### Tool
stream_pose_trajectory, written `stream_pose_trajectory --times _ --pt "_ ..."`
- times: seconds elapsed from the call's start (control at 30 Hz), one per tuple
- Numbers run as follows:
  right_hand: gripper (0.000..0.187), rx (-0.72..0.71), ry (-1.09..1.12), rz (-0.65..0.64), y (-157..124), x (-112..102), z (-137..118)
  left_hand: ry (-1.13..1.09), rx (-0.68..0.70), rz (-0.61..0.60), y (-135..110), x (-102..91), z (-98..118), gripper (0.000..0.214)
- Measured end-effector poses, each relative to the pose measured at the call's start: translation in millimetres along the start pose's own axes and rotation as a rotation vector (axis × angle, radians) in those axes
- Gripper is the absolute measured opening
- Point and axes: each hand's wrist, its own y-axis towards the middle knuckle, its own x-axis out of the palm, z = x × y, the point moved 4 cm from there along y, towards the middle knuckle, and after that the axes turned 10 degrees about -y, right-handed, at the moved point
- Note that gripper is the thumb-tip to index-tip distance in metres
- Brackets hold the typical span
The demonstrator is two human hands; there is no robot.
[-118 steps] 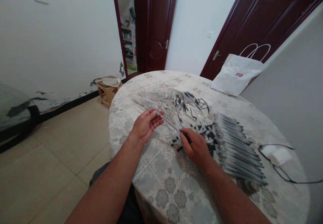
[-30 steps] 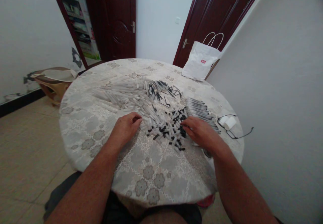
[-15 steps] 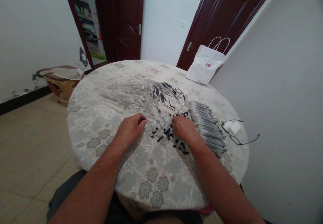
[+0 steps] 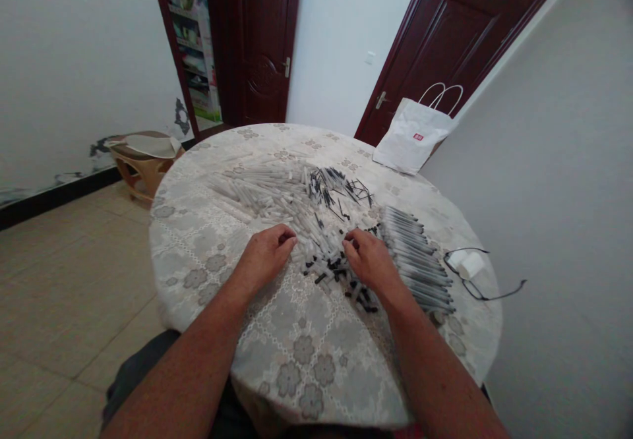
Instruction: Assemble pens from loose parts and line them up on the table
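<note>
At the left edge of a pile of small pen parts, my left hand (image 4: 267, 253) is closed, thumb and fingers drawn together; anything inside is too small to make out. Across from it my right hand (image 4: 370, 260) is also closed in a pinch, above black and clear pen caps (image 4: 338, 269), its contents hidden. Loose translucent pen barrels (image 4: 262, 185) spread behind my left hand. Thin dark refills (image 4: 330, 182) lie heaped farther back. A row of pens (image 4: 418, 261) lies side by side to the right of my right hand.
A patterned cloth covers the round table (image 4: 198, 228). Eyeglasses (image 4: 477, 287) and white pieces (image 4: 467, 264) lie at its right edge. A white paper bag (image 4: 413, 137) stands at the back right against the wall. A wooden stool (image 4: 143, 169) is beyond the left side.
The view has shifted, so the scene sits slightly farther right and lower. My right hand has lifted a little from the caps, its thumb and fingertips now showing. My left hand stays in nearly the same place.
</note>
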Motion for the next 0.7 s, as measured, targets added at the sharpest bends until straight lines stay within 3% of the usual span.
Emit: stream_pose_trajectory --times 0.17,0.3,0.53,0.7 --pt "0.02 -0.068 0.37 0.044 -8.6 -7.9 -23.2 -0.188 -0.129 -0.079 -1.7 5.2 2.7 0.025" --pt "0.021 -0.119 0.61 -0.021 -14.3 -1.8 -39.4 -0.355 -0.19 -0.109 -4.8 8.0 8.3 0.034" --pt "0.016 -0.27 0.737 -0.188 -21.4 9.5 -57.2 -0.526 -0.184 -0.18 -9.4 13.3 11.5 0.03" --pt "0.023 -0.158 0.876 -0.195 -20.0 15.4 -52.8 -0.658 -0.189 -0.134 -7.7 10.8 8.6 0.028"
